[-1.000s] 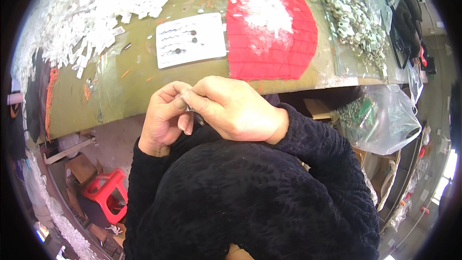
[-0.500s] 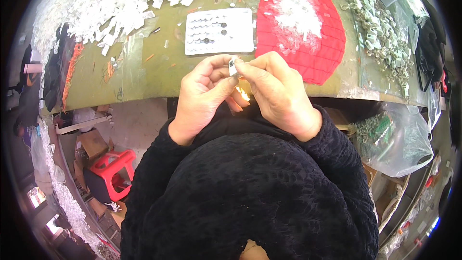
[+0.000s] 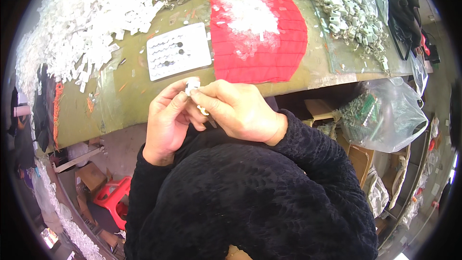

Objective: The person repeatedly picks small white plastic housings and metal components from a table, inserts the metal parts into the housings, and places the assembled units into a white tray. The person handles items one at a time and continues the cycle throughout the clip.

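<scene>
White piece: small block [image 3: 192,84], up between the fingertips, by the worktop's [image 3: 125,96] near edge.
Left hand: [image 3: 168,115] narrow, thumb and finger pinching the piece.
Right hand: [image 3: 240,108] narrow too, thumb and finger closed on the piece's lower right.
Gold bit: [image 3: 202,110] just below the piece; can't tell if attached.
Handling: probably best with left pinch firm as the anchor, right fingertips making small moves, light pressure so the piece doesn't slip or twist.
Tray: [image 3: 201,50] white, dark discs on it, just beyond hands.
Red cloth: [image 3: 291,33] right of tray, clear bits [image 3: 250,12] heaped on it.
White pile: [image 3: 106,14] far left.
Tangled pieces: [image 3: 346,14] far right.
</scene>
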A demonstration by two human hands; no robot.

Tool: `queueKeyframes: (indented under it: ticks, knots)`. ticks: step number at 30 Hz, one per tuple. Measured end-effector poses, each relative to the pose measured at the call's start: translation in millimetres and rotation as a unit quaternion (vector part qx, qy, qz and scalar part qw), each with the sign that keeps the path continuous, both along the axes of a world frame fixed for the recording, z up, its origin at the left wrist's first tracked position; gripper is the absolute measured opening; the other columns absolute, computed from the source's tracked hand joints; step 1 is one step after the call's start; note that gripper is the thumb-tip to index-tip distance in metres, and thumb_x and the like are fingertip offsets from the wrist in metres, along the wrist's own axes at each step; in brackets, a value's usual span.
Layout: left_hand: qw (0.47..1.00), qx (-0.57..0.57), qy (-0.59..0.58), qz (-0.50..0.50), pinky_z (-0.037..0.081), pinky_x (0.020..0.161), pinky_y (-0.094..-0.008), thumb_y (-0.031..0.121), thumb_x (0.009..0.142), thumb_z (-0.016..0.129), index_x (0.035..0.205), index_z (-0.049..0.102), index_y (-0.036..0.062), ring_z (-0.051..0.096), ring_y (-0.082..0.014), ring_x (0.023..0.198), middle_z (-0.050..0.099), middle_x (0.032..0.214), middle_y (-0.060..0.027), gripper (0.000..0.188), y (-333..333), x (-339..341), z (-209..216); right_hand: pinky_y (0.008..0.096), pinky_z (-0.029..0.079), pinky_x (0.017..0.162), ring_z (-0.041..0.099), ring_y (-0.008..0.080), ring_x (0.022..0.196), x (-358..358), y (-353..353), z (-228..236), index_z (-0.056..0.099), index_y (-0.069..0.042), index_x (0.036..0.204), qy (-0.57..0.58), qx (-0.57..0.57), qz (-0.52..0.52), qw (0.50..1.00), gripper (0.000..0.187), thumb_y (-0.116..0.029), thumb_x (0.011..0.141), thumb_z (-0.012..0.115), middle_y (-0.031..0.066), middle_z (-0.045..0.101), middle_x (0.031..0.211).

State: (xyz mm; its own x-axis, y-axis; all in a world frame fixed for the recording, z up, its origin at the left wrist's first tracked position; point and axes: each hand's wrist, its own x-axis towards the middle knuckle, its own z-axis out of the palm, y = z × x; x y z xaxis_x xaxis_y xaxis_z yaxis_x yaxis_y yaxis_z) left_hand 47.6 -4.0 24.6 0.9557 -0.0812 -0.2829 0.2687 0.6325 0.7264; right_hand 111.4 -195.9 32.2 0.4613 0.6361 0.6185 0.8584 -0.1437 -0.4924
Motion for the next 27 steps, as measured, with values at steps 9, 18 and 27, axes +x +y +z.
queueKeyframes:
  ticks: [9,18,27]
  knots:
    - [0.987,-0.152,0.044,-0.018,0.054,0.046,-0.0284,0.008,0.094,0.059,0.118,0.054,-0.0006,0.063,-0.0170,0.057,0.067,0.104,-0.0221,0.026,-14.8,9.9,-15.8,0.0409,0.053,0.067,0.064,0.0342,0.079,97.7,-93.5,-9.4,0.065,-0.004,0.096,0.012,-0.105,-0.298,0.949,0.012,-0.008,0.086,0.066,0.0127,0.062,0.092]
    - [0.990,-0.135,0.024,-0.035,0.047,0.041,-0.0273,0.017,0.097,0.055,0.121,0.050,0.0007,0.056,-0.0136,0.055,0.065,0.100,-0.0151,0.030,-17.8,10.9,-17.7,0.0449,0.052,0.067,0.064,0.0359,0.079,114.7,-104.3,-19.2,0.060,-0.007,0.092,-0.029,-0.235,-0.352,0.906,0.004,-0.009,0.089,0.057,0.0136,0.060,0.091]
    - [0.994,-0.104,0.010,-0.025,0.048,0.041,-0.0284,0.021,0.101,0.054,0.119,0.052,0.0011,0.056,-0.0159,0.051,0.064,0.093,-0.0147,0.027,-19.0,2.0,-12.1,0.0396,0.052,0.062,0.064,0.0336,0.074,26.0,-17.0,36.8,0.059,-0.002,0.095,0.011,-0.229,-0.053,0.972,0.020,0.003,0.076,0.062,0.0138,0.060,0.085]
